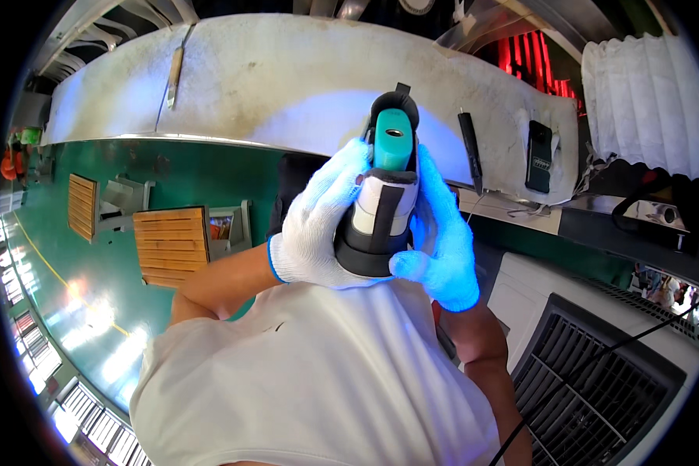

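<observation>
Two white-gloved hands grip a shoe (384, 213) held up close to the chest, in front of a long white-topped desk (287, 85). The left hand (322, 221) wraps closed around the shoe's left side, fingers curled over its white upper. The right hand (443, 241) closes on the other side, its thumb pressed against the dark sole. A teal last (393, 138) sticks out of the shoe's opening. A dark handheld tool (539, 155) lies on the desk, well apart.
</observation>
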A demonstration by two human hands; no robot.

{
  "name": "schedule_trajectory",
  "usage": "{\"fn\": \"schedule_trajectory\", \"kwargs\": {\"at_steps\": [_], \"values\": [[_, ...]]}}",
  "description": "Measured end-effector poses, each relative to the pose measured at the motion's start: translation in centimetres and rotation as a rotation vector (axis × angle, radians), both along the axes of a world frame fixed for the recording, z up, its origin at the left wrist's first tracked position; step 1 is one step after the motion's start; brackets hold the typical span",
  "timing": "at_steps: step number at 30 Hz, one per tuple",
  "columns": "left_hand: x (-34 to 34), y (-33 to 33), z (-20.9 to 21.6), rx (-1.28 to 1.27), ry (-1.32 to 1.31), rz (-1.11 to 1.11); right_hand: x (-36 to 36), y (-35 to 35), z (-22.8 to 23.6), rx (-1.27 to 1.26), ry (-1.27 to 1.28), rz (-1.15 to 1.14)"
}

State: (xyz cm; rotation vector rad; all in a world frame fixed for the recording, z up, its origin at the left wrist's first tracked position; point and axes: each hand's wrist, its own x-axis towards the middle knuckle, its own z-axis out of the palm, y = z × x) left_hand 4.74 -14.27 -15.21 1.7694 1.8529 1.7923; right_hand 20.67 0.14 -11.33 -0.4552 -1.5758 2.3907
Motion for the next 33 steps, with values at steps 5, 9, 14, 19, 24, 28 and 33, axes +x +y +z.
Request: {"fn": "schedule_trajectory", "kwargs": {"at_steps": [5,9,14,19,24,28,33], "values": [[-0.4,-0.3,-1.8,0.064,-0.039,-0.074,-0.4,0.1,0.8,-0.020,-0.070,0.014],[0.9,1.6,-2.5,0.198,0.054,0.088,0.6,0.4,2.5,0.009,-0.143,0.006],[1.1,2.6,-0.3,0.103,0.060,0.059,1.5,0.5,3.2,0.184,-0.358,-0.020],[2.1,3.6,-0.1,0.024,0.050,-0.021,3.9,0.4,3.6,0.280,-0.613,0.012],[0.9,2.8,-0.8,0.011,0.082,-0.061,3.2,-1.1,3.7,0.319,-0.653,-0.007],[0.5,3.3,-0.3,-0.027,0.110,-0.041,2.0,-2.5,3.1,0.400,-0.609,-0.153],[-1.2,3.2,-1.1,0.144,0.061,0.166,-2.3,-0.2,4.6,0.467,-0.287,-0.101]]}}
